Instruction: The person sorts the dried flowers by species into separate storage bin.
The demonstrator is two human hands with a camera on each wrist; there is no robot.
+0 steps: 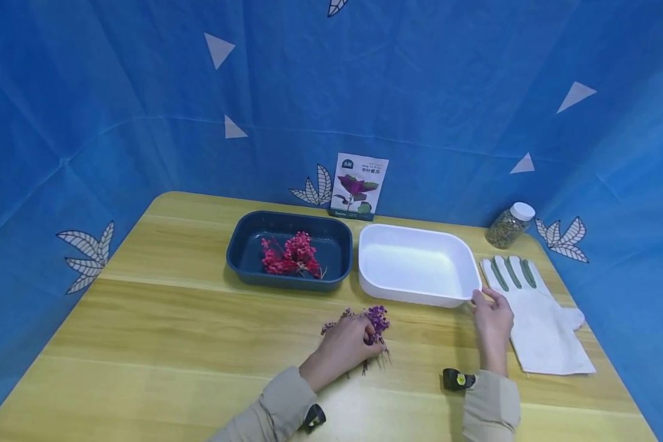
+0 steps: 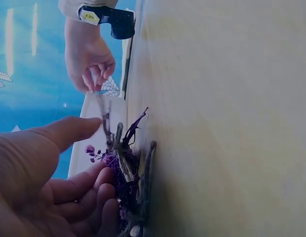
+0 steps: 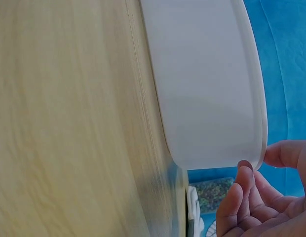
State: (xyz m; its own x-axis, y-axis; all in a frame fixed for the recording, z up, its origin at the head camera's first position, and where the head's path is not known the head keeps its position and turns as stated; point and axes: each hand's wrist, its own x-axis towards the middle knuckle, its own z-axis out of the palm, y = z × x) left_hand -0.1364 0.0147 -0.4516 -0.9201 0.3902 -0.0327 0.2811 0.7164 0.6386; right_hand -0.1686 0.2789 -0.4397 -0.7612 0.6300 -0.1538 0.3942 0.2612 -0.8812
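My left hand (image 1: pixel 345 345) is over a small bunch of purple dried flowers (image 1: pixel 377 318) on the table, its fingers and thumb curled around the tied stems (image 2: pixel 124 165). Part of the bunch is hidden under the hand in the head view. At the near right corner of a white plastic basin (image 1: pixel 420 261), my right hand (image 1: pixel 494 316) pinches the rim between thumb and fingers. Inside the white basin nothing lies. Left of it stands a dark blue basin (image 1: pixel 237 261) holding pink-red dried flowers (image 1: pixel 295 253).
White gloves with green-striped fingers (image 1: pixel 547 331) lie right of my right hand. Behind them a white-lidded jar (image 1: pixel 508 227) holds small dried bits. A seed packet (image 1: pixel 359 187) leans on the blue cloth (image 1: pixel 420 92) at the wooden table's (image 1: pixel 199 331) back edge.
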